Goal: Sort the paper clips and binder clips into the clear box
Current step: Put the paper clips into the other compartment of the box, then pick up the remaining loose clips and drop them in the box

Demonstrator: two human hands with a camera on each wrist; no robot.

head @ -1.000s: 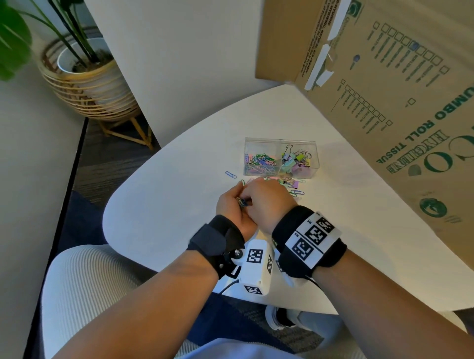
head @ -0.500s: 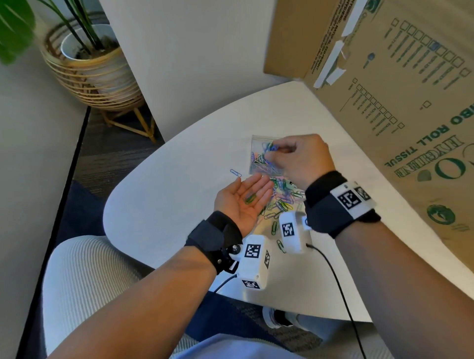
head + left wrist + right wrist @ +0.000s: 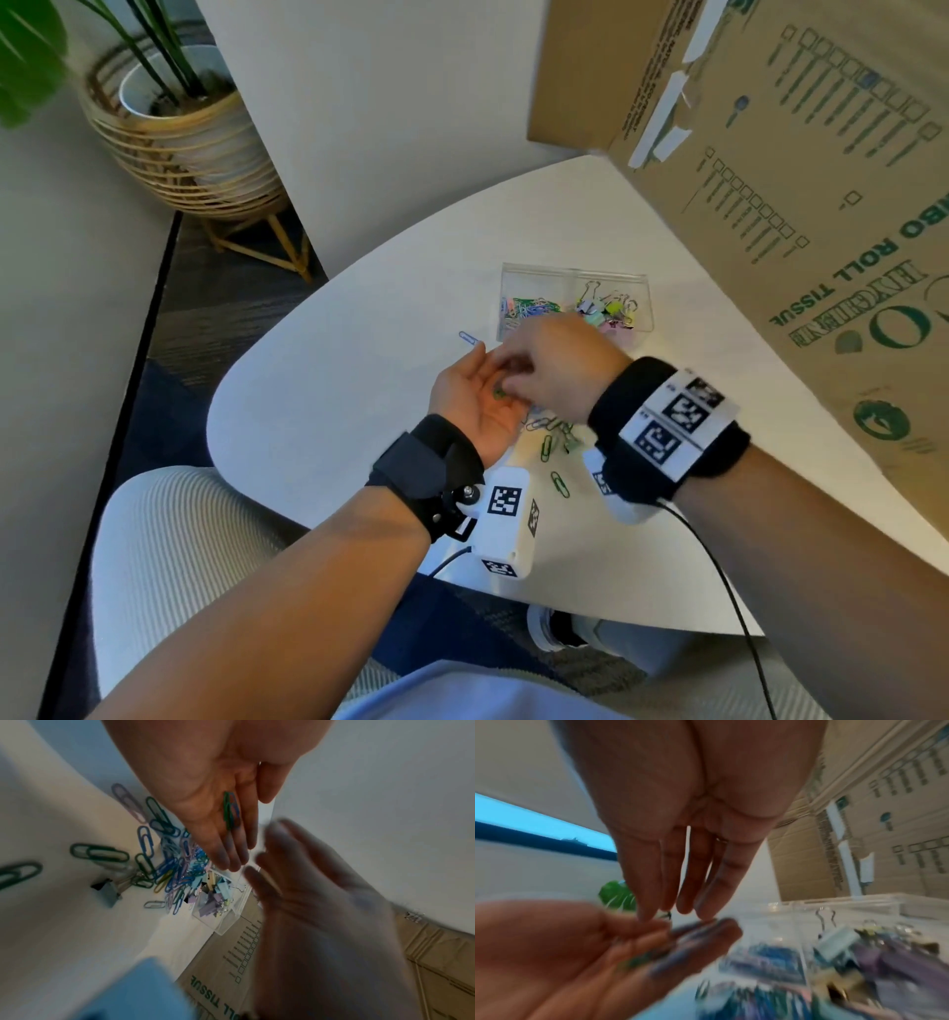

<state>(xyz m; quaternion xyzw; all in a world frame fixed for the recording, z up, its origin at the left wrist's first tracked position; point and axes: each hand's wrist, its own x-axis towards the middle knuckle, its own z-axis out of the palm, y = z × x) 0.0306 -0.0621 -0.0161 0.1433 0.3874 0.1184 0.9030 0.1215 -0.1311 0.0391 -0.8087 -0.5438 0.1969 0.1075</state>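
The left hand [image 3: 205, 787] lies flat, palm up, just before the clear box [image 3: 574, 275], carrying 2 paper clips [image 3: 230, 810]. The right hand [image 3: 552, 367] reaches over it, fingers loosely straight, holding nothing. The box already has both kinds, but a loose pile [image 3: 169, 866] and 1 binder clip [image 3: 109, 892] wait before it.

You've got green "ROLL TISSUE" print on the cardboard box [image 3: 801, 216], w/ partial "BO" before it. Rest of the box text is too blurry. Wrist bands [image 3: 678, 416] carry only square code markers.
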